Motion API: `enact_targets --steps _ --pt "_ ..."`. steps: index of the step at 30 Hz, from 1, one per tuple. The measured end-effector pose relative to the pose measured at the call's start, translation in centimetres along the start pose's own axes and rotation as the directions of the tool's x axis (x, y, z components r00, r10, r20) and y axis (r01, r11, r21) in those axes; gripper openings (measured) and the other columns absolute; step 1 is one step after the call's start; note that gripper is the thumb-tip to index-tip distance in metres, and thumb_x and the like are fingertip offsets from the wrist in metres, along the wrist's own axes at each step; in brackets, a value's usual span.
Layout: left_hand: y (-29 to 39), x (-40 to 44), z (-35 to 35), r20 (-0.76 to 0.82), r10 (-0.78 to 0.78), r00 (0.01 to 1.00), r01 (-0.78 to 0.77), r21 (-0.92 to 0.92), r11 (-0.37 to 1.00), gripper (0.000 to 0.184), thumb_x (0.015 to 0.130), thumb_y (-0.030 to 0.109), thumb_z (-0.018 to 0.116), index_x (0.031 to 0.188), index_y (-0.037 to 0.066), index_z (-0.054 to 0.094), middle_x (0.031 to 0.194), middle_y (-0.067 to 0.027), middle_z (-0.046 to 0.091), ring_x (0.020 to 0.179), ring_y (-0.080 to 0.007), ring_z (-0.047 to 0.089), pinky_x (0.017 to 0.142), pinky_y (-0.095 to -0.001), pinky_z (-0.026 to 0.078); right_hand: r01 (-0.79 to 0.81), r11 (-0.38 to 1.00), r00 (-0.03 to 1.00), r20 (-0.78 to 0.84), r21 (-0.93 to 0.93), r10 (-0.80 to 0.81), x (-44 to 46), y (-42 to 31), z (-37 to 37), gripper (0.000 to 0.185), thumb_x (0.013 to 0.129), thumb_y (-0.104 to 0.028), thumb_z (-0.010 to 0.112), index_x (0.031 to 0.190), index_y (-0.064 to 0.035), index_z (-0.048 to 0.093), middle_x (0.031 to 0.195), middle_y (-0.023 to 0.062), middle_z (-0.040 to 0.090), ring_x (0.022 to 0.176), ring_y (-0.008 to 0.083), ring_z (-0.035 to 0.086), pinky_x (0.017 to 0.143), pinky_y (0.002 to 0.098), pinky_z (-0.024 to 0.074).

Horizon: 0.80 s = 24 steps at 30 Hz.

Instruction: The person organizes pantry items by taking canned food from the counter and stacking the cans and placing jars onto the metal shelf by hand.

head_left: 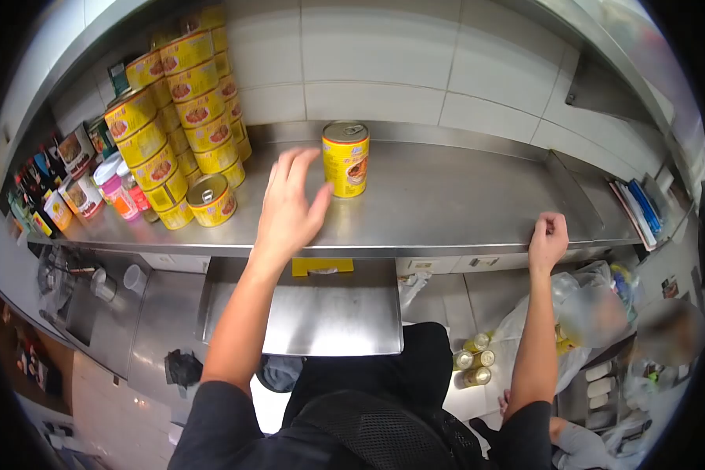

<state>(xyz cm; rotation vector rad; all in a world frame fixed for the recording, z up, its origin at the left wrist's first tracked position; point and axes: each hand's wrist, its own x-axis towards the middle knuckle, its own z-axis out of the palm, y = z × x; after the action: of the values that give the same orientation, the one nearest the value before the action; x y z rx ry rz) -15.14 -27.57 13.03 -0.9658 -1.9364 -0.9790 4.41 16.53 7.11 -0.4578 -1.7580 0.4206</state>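
A tall yellow can (346,163) with a pull-tab lid stands upright on the steel shelf (439,188). Just left of it is my left hand (291,200), open, thumb and fingers apart. Its thumb tip is close to the can's side; whether they touch I cannot tell. My right hand (549,243) is at the shelf's front edge on the right, fingers curled closed, with nothing visible in them. Left of my left hand, short yellow cans (200,110) rise in stacked columns, and one single short can (211,200) sits before them.
Jars (116,188) and bottles crowd the shelf's left end; papers (638,210) stand at its right end. A steel surface (329,313) lies below. Several cans (474,360) are on the floor beside a plastic bag (517,333). Another person is at lower right.
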Motion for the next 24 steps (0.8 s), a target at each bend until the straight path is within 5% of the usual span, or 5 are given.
enact_targets --steps 3,5,11,20,24 --pt "-0.6 0.8 1.8 -0.107 0.037 0.994 -0.03 0.065 0.997 0.039 0.08 -0.005 0.062 0.119 0.0 0.058 0.117 -0.0205 0.058 0.114 -0.0425 0.059 0.096 -0.047 0.05 -0.074 0.952 0.993 -0.061 0.297 0.096 -0.4 -8.0 2.5 0.006 0.091 -0.003 0.064 0.095 -0.0001 0.067 0.088 0.0098 0.064 0.08 0.0189 0.062 0.075 0.0306 0.0505" --pt "-0.7 1.2 2.6 -0.178 0.04 0.983 -0.028 0.066 0.997 0.038 0.071 -0.014 0.05 0.106 0.0 0.055 0.106 -0.0204 0.055 0.106 -0.0438 0.055 0.092 -0.0514 0.047 0.162 0.898 0.974 0.077 0.41 -0.211 -2.4 -15.5 5.7 0.01 0.089 0.0 0.067 0.099 0.0003 0.067 0.088 0.0095 0.064 0.081 0.0188 0.062 0.077 0.0286 0.0507" --pt "-1.1 0.6 3.2 -0.155 -0.081 0.985 0.086 0.029 0.996 0.021 0.092 0.006 0.057 0.112 0.003 0.052 0.107 -0.0277 0.059 0.099 -0.0478 0.061 0.085 -0.0575 0.051 0.2 0.894 0.833 0.411 0.401 -0.371 -3.4 -28.0 16.2 0.093 0.077 -0.033 0.092 0.151 -0.0008 0.044 0.14 0.0168 0.057 0.126 0.0295 0.06 0.107 0.0425 0.0496" --pt "-1.5 0.0 3.8 -0.095 0.09 0.991 -0.059 0.29 0.955 0.02 0.093 0.006 0.05 0.111 -0.001 0.054 0.106 -0.0299 0.059 0.099 -0.0489 0.06 0.087 -0.0564 0.051 -0.342 0.634 0.802 0.567 0.694 -0.189 -5.2 -27.9 10.1 0.072 0.078 -0.007 0.086 0.138 -0.0018 0.046 0.12 0.0196 0.065 0.114 0.0248 0.065 0.094 0.0424 0.058" --pt "-2.8 -0.1 3.9 0.132 0.166 0.977 -0.192 0.226 0.955 0.035 0.079 -0.007 0.049 0.114 -0.001 0.056 0.119 -0.0237 0.06 0.112 -0.0465 0.059 0.095 -0.0497 0.048 -0.167 0.68 0.904 0.386 0.714 -0.184 -6.8 -21.4 -1.3 0.081 0.076 -0.012 0.089 0.144 -0.004 0.045 0.128 0.0173 0.061 0.118 0.0257 0.063 0.1 0.0409 0.0538"
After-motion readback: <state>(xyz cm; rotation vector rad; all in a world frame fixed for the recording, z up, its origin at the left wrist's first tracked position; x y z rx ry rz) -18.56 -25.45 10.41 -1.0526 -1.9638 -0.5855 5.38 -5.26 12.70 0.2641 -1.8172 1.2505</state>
